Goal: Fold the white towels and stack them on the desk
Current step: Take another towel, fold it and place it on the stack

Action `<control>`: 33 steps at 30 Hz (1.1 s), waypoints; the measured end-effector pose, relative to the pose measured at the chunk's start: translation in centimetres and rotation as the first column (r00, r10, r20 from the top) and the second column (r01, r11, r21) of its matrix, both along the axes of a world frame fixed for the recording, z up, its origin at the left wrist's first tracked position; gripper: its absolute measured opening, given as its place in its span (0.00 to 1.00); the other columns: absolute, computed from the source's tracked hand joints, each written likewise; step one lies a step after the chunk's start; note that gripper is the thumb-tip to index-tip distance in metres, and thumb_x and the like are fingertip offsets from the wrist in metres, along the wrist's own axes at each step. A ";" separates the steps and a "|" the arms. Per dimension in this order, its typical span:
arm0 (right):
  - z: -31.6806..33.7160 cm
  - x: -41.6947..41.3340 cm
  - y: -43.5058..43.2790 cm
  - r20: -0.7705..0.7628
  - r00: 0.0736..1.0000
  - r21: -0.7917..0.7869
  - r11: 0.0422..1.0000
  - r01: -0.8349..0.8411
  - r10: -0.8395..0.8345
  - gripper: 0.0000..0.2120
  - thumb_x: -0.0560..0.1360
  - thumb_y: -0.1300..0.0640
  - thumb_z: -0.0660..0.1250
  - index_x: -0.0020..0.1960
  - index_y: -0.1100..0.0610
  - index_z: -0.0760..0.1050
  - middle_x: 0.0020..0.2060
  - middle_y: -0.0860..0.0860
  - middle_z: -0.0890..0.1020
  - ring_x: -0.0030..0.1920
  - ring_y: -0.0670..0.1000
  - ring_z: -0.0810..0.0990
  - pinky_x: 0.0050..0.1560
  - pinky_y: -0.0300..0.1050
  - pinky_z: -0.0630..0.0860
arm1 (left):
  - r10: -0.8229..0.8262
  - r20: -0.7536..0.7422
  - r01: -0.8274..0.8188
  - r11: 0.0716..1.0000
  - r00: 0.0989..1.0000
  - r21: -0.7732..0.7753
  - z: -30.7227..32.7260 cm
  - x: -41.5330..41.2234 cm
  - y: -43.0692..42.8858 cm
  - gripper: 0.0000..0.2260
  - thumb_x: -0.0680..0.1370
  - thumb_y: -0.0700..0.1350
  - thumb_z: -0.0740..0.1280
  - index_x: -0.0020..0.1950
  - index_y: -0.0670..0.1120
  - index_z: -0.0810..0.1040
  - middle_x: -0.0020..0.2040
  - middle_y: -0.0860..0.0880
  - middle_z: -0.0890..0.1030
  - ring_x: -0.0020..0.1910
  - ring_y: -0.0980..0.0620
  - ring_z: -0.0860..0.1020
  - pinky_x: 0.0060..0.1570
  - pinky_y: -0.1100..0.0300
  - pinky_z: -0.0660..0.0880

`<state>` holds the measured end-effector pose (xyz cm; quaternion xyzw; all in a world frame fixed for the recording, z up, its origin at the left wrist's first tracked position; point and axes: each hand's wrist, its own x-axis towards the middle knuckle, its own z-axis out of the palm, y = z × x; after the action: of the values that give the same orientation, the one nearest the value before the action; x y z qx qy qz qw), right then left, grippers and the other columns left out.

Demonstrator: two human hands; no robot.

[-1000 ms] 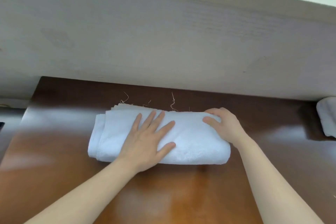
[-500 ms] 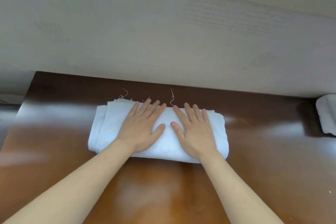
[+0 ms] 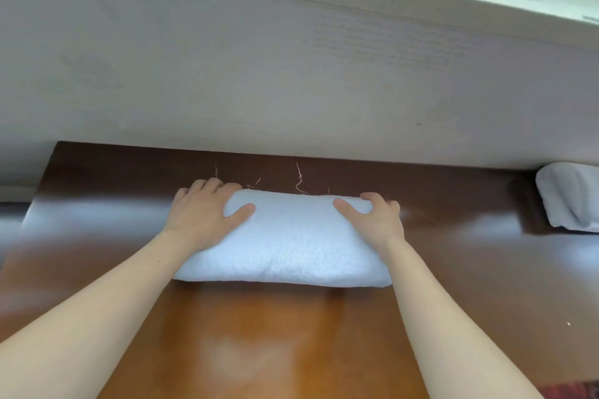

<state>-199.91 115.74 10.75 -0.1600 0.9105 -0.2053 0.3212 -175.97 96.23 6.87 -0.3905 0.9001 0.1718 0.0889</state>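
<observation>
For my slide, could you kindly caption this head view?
Left hand and right hand grip a folded towel on the desk.

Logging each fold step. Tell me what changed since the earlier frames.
Both hands slid outward from lying flat on the folded towel: left hand and right hand now grip its far corners, thumbs on top. The towel stays on the desk; the second towel at the right edge is unmoved.

no legible txt, no labels, brands or nos. on towel (image 3: 285,243), desk (image 3: 259,340) or wall (image 3: 291,74)
</observation>
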 end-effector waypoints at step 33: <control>0.9 4.3 5.8 -0.490 0.172 0.074 0.237 -0.969 0.854 0.32 0.76 0.44 0.69 0.76 0.44 0.63 0.77 0.50 0.63 0.79 0.56 0.51 0.77 0.58 0.43 | 0.320 0.199 -0.276 0.217 0.926 0.936 2.2 -7.5 35.6 0.16 0.78 0.59 0.65 0.55 0.47 0.71 0.49 0.45 0.83 0.42 0.52 0.82 0.46 0.51 0.82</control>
<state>-195.59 121.53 11.65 -0.7577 0.6352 -0.0426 0.1437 -183.45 131.79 9.07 -0.4203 0.5267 0.6944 0.2525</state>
